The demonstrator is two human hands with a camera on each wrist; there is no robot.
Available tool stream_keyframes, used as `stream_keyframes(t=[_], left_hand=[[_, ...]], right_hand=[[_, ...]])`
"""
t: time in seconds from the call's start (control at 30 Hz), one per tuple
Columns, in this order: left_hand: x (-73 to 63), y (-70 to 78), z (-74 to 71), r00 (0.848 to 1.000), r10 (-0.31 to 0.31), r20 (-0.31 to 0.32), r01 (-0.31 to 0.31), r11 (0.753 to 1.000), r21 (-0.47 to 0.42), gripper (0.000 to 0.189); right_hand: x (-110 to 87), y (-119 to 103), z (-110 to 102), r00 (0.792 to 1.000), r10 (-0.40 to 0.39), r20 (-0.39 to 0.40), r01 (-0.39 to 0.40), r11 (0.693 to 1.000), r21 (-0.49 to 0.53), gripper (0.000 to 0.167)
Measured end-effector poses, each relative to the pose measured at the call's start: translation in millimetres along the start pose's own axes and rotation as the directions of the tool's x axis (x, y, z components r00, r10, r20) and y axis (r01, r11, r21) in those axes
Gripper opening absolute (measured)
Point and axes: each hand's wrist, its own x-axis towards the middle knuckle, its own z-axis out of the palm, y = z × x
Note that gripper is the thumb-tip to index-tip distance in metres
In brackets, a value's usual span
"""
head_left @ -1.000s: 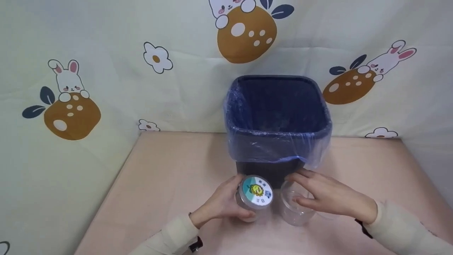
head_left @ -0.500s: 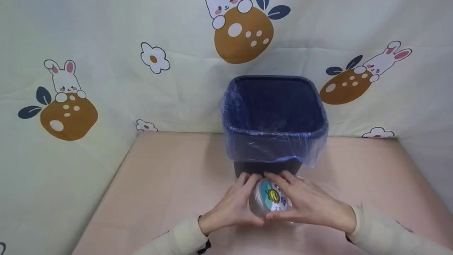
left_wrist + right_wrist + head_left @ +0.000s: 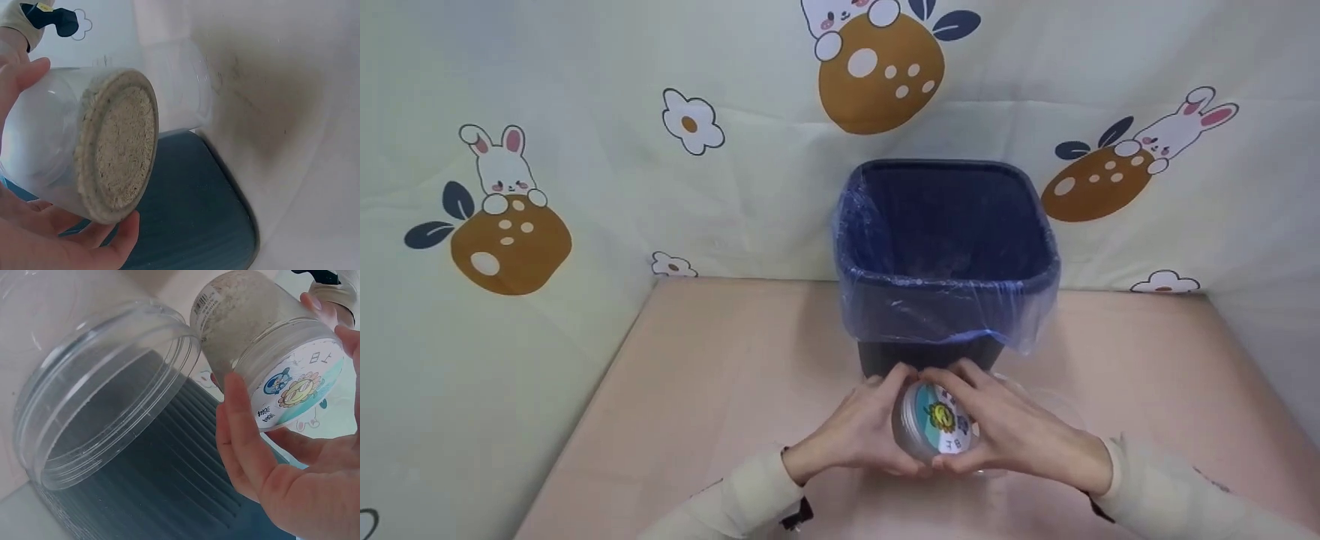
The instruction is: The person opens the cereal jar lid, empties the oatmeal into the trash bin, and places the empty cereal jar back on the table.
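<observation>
A clear plastic jar (image 3: 121, 149) with pale, grainy stuff inside is tilted between my two hands, its base showing in the left wrist view. Its lid (image 3: 301, 385) carries a round teal-and-white label with a smiling sunflower. My left hand (image 3: 862, 435) grips the jar's body from the left side. Curled around the lid from the right are the fingers and thumb of my right hand (image 3: 1016, 431). A second clear jar (image 3: 84, 363), without a lid on its wide mouth, is behind my right hand and mostly hidden by it in the head view.
Just beyond my hands, a dark blue bin (image 3: 930, 358) lined with a translucent blue bag (image 3: 919, 311) stands on the pink tabletop (image 3: 735, 352). Close behind it hangs a pale cloth (image 3: 765, 187) printed with rabbits and flowers; more cloth closes off both sides.
My right hand has left the lidless jar and come onto the sunflower lid. My left hand has shifted right with the lidded jar, now tipped more to the right.
</observation>
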Motion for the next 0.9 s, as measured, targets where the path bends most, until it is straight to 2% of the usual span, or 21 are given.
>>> stream_keyframes(t=[0.13, 0.23, 0.37, 0.47, 0.57, 0.7, 0.77, 0.9], left_hand=[[6.7, -1.3, 0.3, 0.999, 0.020, 0.028, -0.021, 0.999, 0.038, 0.092], [10.8, -3.1, -1.4, 0.997, 0.052, 0.058, -0.053, 0.999, 0.010, 0.088], [10.5, -6.6, -3.8, 0.987, 0.095, 0.128, -0.089, 0.995, -0.054, 0.078], [6.3, -7.8, -2.8, 0.986, 0.092, 0.140, -0.083, 0.994, -0.072, 0.074], [3.3, -6.8, -0.5, 0.992, 0.065, 0.105, -0.060, 0.997, -0.051, 0.082], [2.7, -2.8, 2.1, 0.998, 0.051, 0.041, -0.054, 0.995, 0.083, 0.093], [2.3, 0.1, 3.0, 0.998, 0.056, -0.001, -0.055, 0.984, 0.172, 0.093], [1.7, 5.8, 2.5, 0.993, 0.092, -0.072, -0.063, 0.943, 0.327, 0.088]], right_hand=[[0.7, 2, 0, 1.000, -0.023, -0.015, 0.023, 1.000, 0.001, 0.086], [0.7, 3, 0, 0.995, -0.094, -0.035, 0.093, 0.995, -0.030, 0.092], [-1.7, 4, 0, 0.966, -0.257, -0.007, 0.255, 0.961, -0.103, 0.102], [-3.8, 6, 0, 0.952, -0.302, 0.046, 0.304, 0.952, -0.035, 0.103], [-4.6, 9, -2, 0.966, -0.247, 0.076, 0.241, 0.967, 0.083, 0.103], [-4.5, 9, -2, 0.988, -0.142, 0.067, 0.128, 0.976, 0.176, 0.096], [-3.7, 7, 0, 0.995, -0.085, 0.059, 0.072, 0.978, 0.195, 0.090], [-0.9, 4, 3, 0.999, 0.004, 0.041, -0.012, 0.983, 0.181, 0.082]])
